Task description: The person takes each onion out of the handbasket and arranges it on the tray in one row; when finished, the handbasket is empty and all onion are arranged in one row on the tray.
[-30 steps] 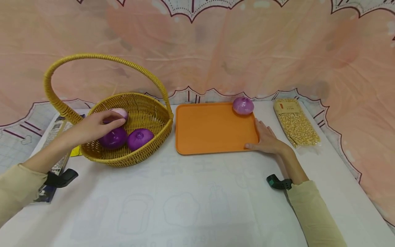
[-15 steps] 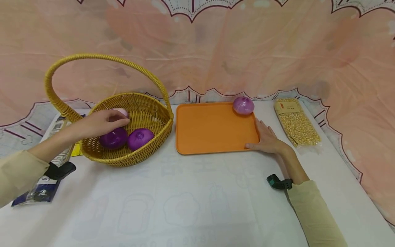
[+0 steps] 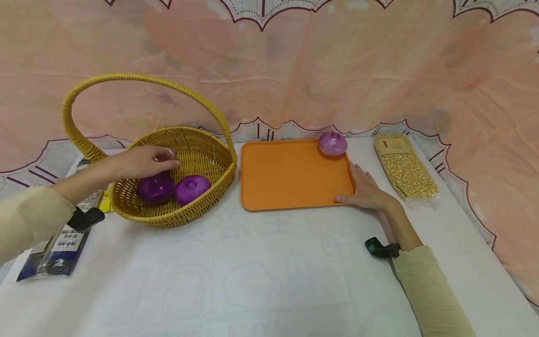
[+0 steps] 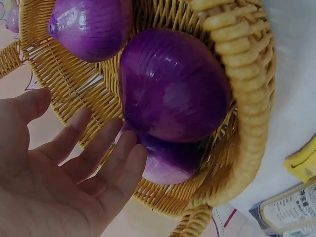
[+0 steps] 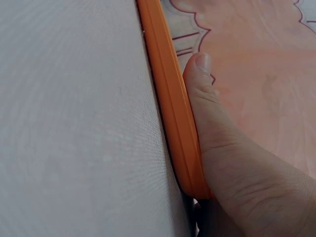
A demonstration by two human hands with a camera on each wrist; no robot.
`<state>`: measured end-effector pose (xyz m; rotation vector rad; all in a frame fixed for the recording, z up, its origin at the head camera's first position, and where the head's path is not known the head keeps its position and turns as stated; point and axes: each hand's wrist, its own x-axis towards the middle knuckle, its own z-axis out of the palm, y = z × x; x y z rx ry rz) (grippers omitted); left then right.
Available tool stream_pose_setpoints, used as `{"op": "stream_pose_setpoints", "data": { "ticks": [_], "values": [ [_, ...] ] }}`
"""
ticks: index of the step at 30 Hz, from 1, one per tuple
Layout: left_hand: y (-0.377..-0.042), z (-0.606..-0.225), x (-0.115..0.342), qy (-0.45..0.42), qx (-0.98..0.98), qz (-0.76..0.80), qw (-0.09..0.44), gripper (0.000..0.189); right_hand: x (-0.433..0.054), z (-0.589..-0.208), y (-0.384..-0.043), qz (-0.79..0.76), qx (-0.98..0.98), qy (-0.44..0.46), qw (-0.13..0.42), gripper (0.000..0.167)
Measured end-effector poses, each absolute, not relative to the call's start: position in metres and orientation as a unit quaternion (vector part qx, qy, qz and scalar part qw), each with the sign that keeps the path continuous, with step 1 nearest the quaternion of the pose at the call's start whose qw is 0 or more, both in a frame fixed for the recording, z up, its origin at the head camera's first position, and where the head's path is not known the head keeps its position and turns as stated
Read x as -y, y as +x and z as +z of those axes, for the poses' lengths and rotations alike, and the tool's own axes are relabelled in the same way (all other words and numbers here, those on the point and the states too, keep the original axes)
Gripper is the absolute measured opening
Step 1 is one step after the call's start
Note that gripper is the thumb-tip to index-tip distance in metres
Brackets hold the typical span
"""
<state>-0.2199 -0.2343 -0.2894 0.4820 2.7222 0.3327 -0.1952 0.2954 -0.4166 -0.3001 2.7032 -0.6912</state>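
My left hand (image 3: 136, 162) reaches into a yellow wicker basket (image 3: 212, 164), over a pale-topped purple onion (image 3: 170, 153) that it mostly covers. In the left wrist view the fingers are loosely spread, their tips beside or touching that onion; I cannot tell which. A dark purple onion (image 3: 156, 188) and another purple onion (image 3: 192, 189) lie in the basket below the hand. Across the table, my right hand (image 3: 365, 189) rests with extended fingers along the right edge of an orange tray (image 3: 290, 175), its thumb on the rim. One purple onion (image 3: 332, 143) sits at the tray's back right corner.
A clear bag of yellow corn kernels (image 3: 406, 171) lies right of the tray. Dark blue and white packages (image 3: 63, 248) lie left of the basket, by a yellow item (image 3: 105, 202). The basket's tall handle (image 3: 147, 78) arches above it. A patterned cloth (image 3: 269, 70) hangs behind the table.
My left hand has shifted slightly right within the basket, covering more of the pale-topped onion. The left forearm has also moved right, revealing more of the packages. My right hand stays put.
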Motion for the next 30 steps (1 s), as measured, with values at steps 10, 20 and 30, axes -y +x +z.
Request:
{"op": "stream_pose_setpoints", "data": {
  "ticks": [10,20,30],
  "values": [
    [-0.226,-0.286,0.22,0.191,-0.955,0.104,0.202,0.053,-0.297,-0.416,-0.194,-0.241,-0.95,-0.103,0.167,0.115],
    [-0.236,-0.288,0.215,0.204,-0.94,0.149,0.231,0.054,-0.296,-0.416,-0.196,-0.24,-0.951,-0.102,0.164,0.117],
    [-0.243,-0.293,0.218,0.187,-0.925,0.184,0.277,0.039,-0.295,-0.417,-0.196,-0.246,-0.95,-0.102,0.163,0.118]
  ]
}}
